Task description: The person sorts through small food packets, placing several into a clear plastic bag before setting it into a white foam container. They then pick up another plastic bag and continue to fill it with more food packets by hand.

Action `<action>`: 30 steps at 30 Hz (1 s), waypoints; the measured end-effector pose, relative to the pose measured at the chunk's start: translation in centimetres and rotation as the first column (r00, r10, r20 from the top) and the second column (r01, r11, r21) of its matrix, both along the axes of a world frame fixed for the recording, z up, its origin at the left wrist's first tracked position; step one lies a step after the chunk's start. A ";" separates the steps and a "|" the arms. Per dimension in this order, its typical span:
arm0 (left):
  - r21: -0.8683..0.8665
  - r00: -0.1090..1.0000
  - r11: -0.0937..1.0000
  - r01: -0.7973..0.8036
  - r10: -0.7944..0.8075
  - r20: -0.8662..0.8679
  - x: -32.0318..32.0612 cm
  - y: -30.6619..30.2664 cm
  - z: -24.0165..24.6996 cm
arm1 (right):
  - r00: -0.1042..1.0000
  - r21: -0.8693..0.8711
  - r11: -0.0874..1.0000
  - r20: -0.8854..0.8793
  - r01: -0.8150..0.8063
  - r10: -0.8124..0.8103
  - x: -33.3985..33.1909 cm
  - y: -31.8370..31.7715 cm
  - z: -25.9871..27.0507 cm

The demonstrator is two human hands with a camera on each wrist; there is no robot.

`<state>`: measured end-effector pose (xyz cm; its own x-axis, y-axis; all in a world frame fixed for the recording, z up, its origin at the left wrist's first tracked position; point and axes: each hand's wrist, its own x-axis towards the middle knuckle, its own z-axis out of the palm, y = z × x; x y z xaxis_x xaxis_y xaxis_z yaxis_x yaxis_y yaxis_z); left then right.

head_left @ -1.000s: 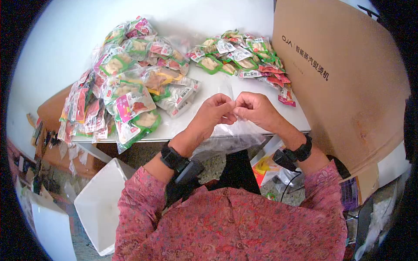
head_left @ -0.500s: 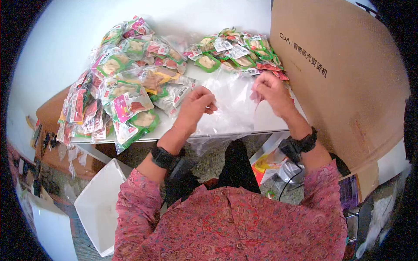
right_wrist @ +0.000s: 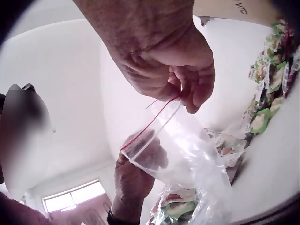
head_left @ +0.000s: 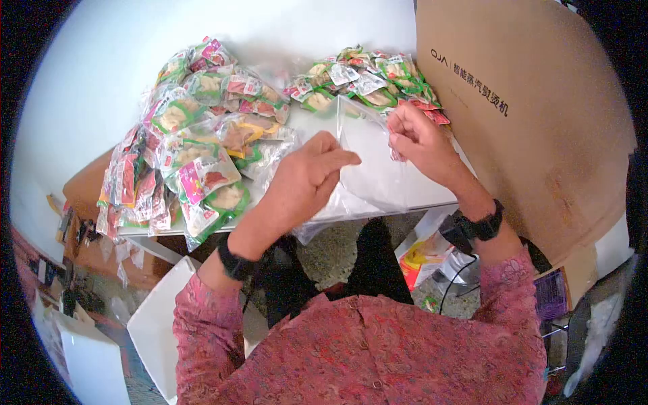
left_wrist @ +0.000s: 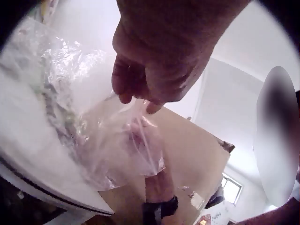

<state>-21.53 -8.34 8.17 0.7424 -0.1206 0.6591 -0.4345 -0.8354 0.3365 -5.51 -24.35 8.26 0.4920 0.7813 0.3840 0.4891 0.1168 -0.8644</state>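
A clear plastic bag (head_left: 368, 165) spreads between both hands over the front of the white table. The left hand (head_left: 304, 179) pinches its near-left edge; in the left wrist view that hand (left_wrist: 159, 56) has thumb and fingertips on the clear film (left_wrist: 140, 140). On the other side, the right hand (head_left: 425, 145) holds the bag's mouth. Seen from the right wrist, the right hand (right_wrist: 168, 56) pinches a corner beside a red strip (right_wrist: 150, 123) along the bag's edge, and the left hand (right_wrist: 133, 180) shows partly through the film. Nothing is visible inside the bag.
A big heap of packaged food pouches (head_left: 196, 158) covers the table's left side. A smaller pile (head_left: 368, 77) lies at the back right, against a large cardboard box (head_left: 513, 121). A white bin (head_left: 158, 331) stands below left.
The hands were together at the bag's edge a second ago and are apart now. The bag has spread out between them, and the left hand has come up closer to the head camera.
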 end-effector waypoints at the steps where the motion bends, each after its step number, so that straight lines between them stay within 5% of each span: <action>1: 0.046 0.999 0.999 -0.001 0.003 -0.043 -0.9 -0.4 0.7 | 0.999 0.006 0.999 0.037 -0.036 0.036 -0.4 -0.7 0.5; 6: 0.274 0.997 0.961 -0.030 0.008 0.080 -6.0 -2.8 3.4 | 0.992 0.057 0.993 0.068 -0.106 0.102 -5.3 -4.9 3.8; 11: 0.501 0.975 0.865 -0.021 -0.093 0.201 -9.6 -4.0 4.4 | 0.904 0.021 0.986 0.403 -0.163 0.141 -8.1 -8.6 6.0; 13: 0.298 0.910 0.929 -0.217 0.083 0.406 -10.2 -5.4 4.0 | 0.906 0.065 0.977 0.390 -0.203 0.163 -8.7 -9.3 5.9; 14: 0.508 0.931 0.831 -0.226 0.032 0.363 -11.3 -5.4 5.8 | 0.903 0.103 0.964 0.387 -0.244 0.187 -8.8 -9.4 5.9; 15: 0.514 0.933 0.828 -0.222 0.028 0.358 -10.5 -5.4 6.0 | 0.905 0.110 0.964 0.384 -0.242 0.183 -8.8 -9.5 5.9; 17: 0.528 0.638 0.811 -0.251 -0.271 0.721 -8.6 -5.2 6.2 | 0.923 0.134 0.961 0.338 -0.244 0.187 -8.7 -9.2 6.0; 19: 0.528 0.639 0.808 -0.260 -0.266 0.722 -8.4 -5.3 6.3 | 0.948 0.118 0.962 0.236 -0.248 0.215 -7.9 -8.7 6.0; 21: 0.580 0.919 0.800 -0.155 -0.100 0.382 -8.0 -5.5 7.4 | 0.959 0.119 0.952 0.071 -0.281 0.274 -6.4 -7.5 5.3; 22: 0.512 0.965 0.859 -0.011 -0.124 0.230 -7.1 -5.3 7.7 | 0.954 0.144 0.943 0.010 -0.299 0.301 -5.2 -6.5 4.3; 26: 0.298 0.988 0.945 0.134 -0.152 0.038 -2.3 -5.4 7.3 | 0.968 0.027 0.976 -0.128 -0.214 0.216 -1.1 -3.2 -0.4; 27: 0.300 0.983 0.941 0.159 -0.178 0.036 -1.1 -5.3 6.8 | 0.987 -0.036 0.987 -0.005 -0.158 0.158 0.0 -2.1 -2.4; 30: 0.098 0.925 0.975 0.201 -0.156 -0.348 2.4 -4.7 5.8 | 0.983 -0.081 0.990 0.138 -0.111 0.122 2.0 -0.4 -7.7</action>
<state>-19.12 -13.05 13.92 0.8754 -0.3391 0.3444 -0.4608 -0.8007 0.3829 -3.56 -24.80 0.54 0.3404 0.8585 0.3836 0.5941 0.1198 -0.7955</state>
